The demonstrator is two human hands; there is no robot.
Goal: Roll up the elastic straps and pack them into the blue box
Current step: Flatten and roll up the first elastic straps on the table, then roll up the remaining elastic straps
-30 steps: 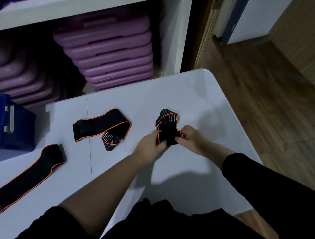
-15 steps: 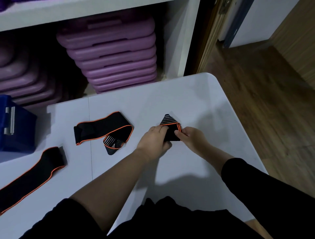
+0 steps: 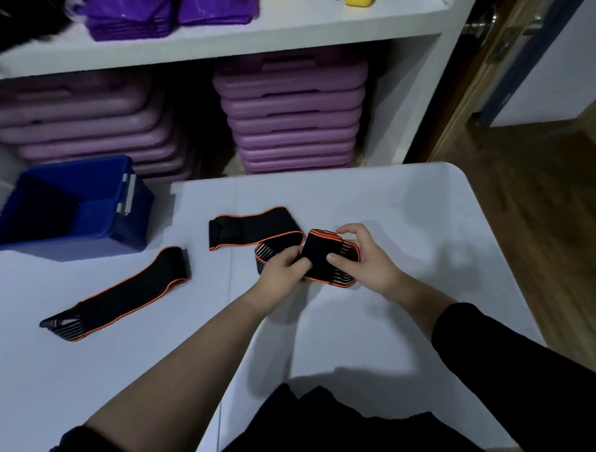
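A rolled black elastic strap with orange edging (image 3: 322, 255) is held just above the white table (image 3: 403, 219) between both hands. My left hand (image 3: 283, 271) pinches its left side; my right hand (image 3: 364, 261) wraps its right side, thumb on top. A second strap (image 3: 254, 230) lies folded flat just left of the roll, touching it. A third strap (image 3: 129, 290) lies stretched out diagonally at the left. The blue box (image 3: 96, 222) stands open at the table's far left; its inside is dark and I cannot tell what it holds.
White shelving behind the table holds stacks of purple step boards (image 3: 290, 113). Purple items (image 3: 145, 16) and a yellow object (image 3: 359, 2) sit on the upper shelf. A wooden floor (image 3: 532, 209) and a door (image 3: 503, 48) lie to the right.
The strap in my hands has gone from a loose fold to a thicker roll and moved left, close to the second strap. The view has tilted up and left, showing the blue box.
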